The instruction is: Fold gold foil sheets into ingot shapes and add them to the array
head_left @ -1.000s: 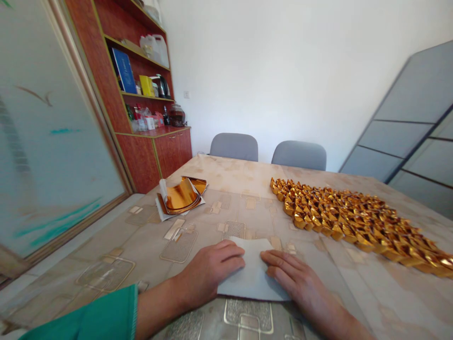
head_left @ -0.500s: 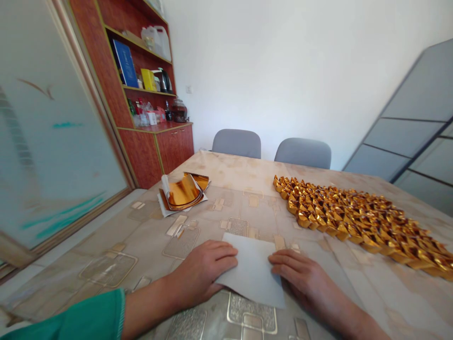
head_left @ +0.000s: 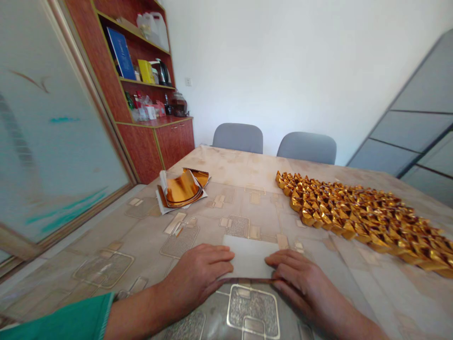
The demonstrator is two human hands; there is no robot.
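Note:
A white sheet of paper lies on the table right in front of me, white side up, folded over so its near edge shows a thin gold line. My left hand presses on its left edge with the fingers closed down on it. My right hand holds down its right edge in the same way. A stack of curled gold foil sheets lies further off to the left. Many folded gold paper ingots are laid out in rows on the right half of the table.
Two grey chairs stand at the far side of the table. A red-brown shelf cabinet with bottles, a kettle and a book stands at the back left. A frosted glass partition runs along the left, grey panels lean at the right.
The near part of the white sheet has been folded up and away from me, so the sheet is now shorter. Both hands stayed at its two sides and moved slightly nearer.

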